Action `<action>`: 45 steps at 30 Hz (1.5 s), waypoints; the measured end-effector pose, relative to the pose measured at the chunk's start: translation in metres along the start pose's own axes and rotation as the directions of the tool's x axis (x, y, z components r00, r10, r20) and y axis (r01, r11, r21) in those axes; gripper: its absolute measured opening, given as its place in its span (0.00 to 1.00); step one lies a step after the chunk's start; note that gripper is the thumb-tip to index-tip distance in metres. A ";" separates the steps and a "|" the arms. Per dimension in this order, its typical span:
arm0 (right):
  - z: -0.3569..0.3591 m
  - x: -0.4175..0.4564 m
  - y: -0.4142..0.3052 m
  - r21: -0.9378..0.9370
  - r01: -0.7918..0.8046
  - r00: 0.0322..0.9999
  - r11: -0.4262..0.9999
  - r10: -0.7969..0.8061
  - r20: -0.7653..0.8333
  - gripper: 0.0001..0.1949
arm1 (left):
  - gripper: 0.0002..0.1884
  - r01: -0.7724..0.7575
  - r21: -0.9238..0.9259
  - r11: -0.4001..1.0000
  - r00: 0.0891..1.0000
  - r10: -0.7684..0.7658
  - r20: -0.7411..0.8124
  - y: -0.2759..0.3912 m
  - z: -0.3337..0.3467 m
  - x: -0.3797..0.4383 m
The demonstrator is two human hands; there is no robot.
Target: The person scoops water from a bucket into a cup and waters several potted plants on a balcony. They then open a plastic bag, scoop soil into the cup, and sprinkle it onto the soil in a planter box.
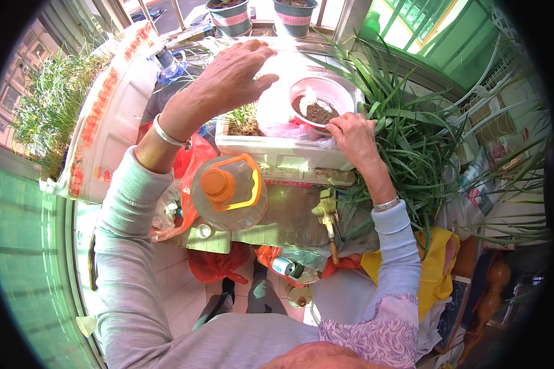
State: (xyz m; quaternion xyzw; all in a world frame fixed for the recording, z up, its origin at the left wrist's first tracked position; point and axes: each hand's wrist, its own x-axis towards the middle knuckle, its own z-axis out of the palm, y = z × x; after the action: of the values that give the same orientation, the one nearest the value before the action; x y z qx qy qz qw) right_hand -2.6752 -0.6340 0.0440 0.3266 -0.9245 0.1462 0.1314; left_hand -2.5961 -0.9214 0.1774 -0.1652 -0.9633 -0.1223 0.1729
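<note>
My left hand [240, 74] is stretched out above the far left part of a white foam planter box [286, 147]. Its thumb stands apart from the fingers, and I see nothing in it. With my right hand [354, 138] I pinch the near right rim of a round pinkish plastic bowl [346, 94]. Brown soil [321, 113] lies in the bowl, partly washed out by sunlight. Under the bowl a thin pink plastic bag [286, 130] is spread over the box. Short grassy plants [243, 119] grow at the box's left end.
Nearer me stands a large clear jug [228, 212] with an orange cap and handle, beside a red plastic bag [198, 154]. Brushes [328, 217] lie on the wooden board [281, 217]. Long-leaved plants [406, 124] crowd the right; potted plants [231, 18] line the window.
</note>
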 end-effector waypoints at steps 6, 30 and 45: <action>0.000 0.014 -0.003 -0.155 0.157 0.987 0.975 -0.149 0.059 0.06 | 0.23 -0.042 0.058 0.997 0.969 0.055 -0.240 0.072 -0.055 -0.076; -0.015 0.024 0.007 -0.117 0.116 0.956 0.986 -0.142 -0.257 0.05 | 0.21 0.303 0.167 0.938 0.940 -0.266 -0.214 0.113 -0.041 -0.331; -0.049 -0.222 -0.083 0.194 0.108 0.953 0.975 -0.046 -0.299 0.12 | 0.17 0.246 0.094 0.965 0.952 -0.222 -0.211 0.126 -0.020 -0.340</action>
State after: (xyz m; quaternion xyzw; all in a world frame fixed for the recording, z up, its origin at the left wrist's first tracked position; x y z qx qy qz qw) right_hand -2.4475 -0.5530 0.0295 0.3490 -0.8609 0.2837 0.2376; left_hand -2.2437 -0.9057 0.0910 -0.0263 -0.9595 -0.1002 0.2619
